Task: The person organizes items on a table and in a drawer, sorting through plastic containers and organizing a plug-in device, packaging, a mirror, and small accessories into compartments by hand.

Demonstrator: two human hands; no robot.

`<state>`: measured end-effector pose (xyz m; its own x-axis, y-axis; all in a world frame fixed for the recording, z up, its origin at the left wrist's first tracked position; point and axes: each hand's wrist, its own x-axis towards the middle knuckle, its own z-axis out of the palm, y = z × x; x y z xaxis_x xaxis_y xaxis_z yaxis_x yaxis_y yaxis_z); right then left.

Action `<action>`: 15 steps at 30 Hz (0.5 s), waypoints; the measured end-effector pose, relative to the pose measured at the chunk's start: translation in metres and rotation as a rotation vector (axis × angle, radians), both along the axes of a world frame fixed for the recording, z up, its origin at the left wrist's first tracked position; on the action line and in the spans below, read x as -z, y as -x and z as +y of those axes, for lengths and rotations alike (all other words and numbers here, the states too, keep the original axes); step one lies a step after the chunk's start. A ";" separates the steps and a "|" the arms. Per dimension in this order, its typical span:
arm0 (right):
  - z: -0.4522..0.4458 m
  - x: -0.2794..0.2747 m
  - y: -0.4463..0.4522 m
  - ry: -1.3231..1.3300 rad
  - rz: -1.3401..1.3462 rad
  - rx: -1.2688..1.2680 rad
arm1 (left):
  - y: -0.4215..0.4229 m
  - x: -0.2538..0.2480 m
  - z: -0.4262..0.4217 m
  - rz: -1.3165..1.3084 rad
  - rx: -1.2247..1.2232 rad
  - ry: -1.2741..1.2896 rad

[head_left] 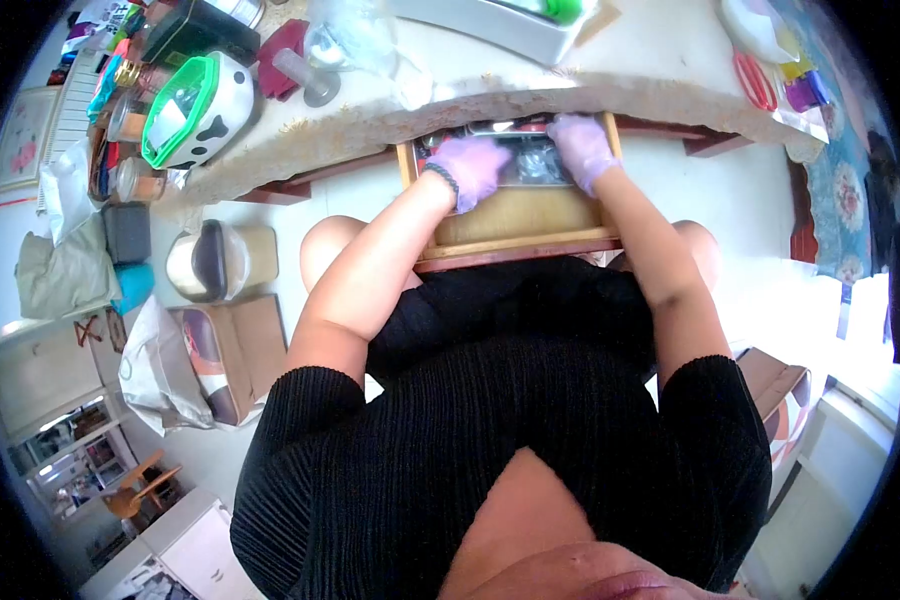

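An open wooden drawer (525, 238) sticks out from under the table above my lap. Both hands wear thin, pale purple gloves. My left hand (470, 168) is over the drawer's left side, its fingers blurred and pointing right. Over the right back corner is my right hand (582, 150), fingers bent down toward the contents; the fingertips are unclear. Between the hands lies a clear, shiny plastic item (538, 164) in a tray with dark and red things. What either hand touches or holds cannot be made out.
A cloth-covered table (370, 112) spans the top. On it are a green-rimmed white container (182, 112), a dark red cloth (282, 58), clear plastic, a white tray (500, 25) and red-handled scissors (755, 82). A bin (255, 262) and bags stand at the left.
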<state>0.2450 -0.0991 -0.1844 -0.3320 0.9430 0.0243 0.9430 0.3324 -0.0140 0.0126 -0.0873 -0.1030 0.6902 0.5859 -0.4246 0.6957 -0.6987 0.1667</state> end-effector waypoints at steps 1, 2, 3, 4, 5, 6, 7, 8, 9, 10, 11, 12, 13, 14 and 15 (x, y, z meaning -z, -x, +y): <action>-0.001 -0.001 0.000 -0.011 0.048 0.002 | -0.002 0.002 0.001 -0.085 0.013 -0.001; -0.004 -0.001 0.002 -0.011 0.046 -0.001 | -0.003 0.004 0.002 -0.170 0.026 -0.002; -0.007 -0.001 0.003 -0.011 0.108 0.029 | -0.006 0.005 0.004 -0.151 0.017 0.020; -0.009 -0.003 0.002 -0.019 0.163 0.054 | -0.011 -0.002 0.007 -0.079 -0.025 0.091; -0.006 0.003 -0.001 -0.043 0.188 0.019 | -0.010 0.010 0.006 -0.165 -0.072 0.003; 0.002 0.019 -0.007 -0.046 0.147 -0.013 | -0.009 0.027 0.004 -0.257 -0.116 -0.092; -0.002 0.011 -0.001 -0.058 0.136 -0.005 | -0.010 0.033 0.006 -0.190 -0.149 -0.058; -0.002 0.009 0.003 -0.028 0.099 0.001 | -0.011 0.040 0.007 -0.118 -0.184 -0.012; -0.001 0.007 0.005 0.013 0.034 0.012 | -0.011 0.050 0.012 -0.095 -0.199 0.079; 0.000 0.005 0.007 0.058 -0.027 0.024 | -0.010 0.062 0.014 -0.068 -0.214 0.176; 0.001 0.006 0.006 0.052 -0.032 0.015 | -0.007 0.066 0.009 -0.087 -0.221 0.152; 0.002 0.008 0.007 0.076 -0.070 0.016 | -0.007 0.070 0.010 -0.090 -0.230 0.148; 0.003 0.009 0.007 0.102 -0.107 0.019 | -0.008 0.069 0.010 -0.086 -0.227 0.163; 0.002 0.010 0.008 0.101 -0.106 0.015 | -0.009 0.068 0.010 -0.081 -0.222 0.180; 0.002 0.011 0.008 0.094 -0.114 0.021 | -0.009 0.071 0.014 -0.066 -0.200 0.216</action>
<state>0.2369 -0.0973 -0.1956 -0.3077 0.9461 -0.1010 0.9471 0.3147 0.0633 0.0212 -0.0734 -0.1736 0.6003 0.6140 -0.5124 0.7987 -0.4924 0.3458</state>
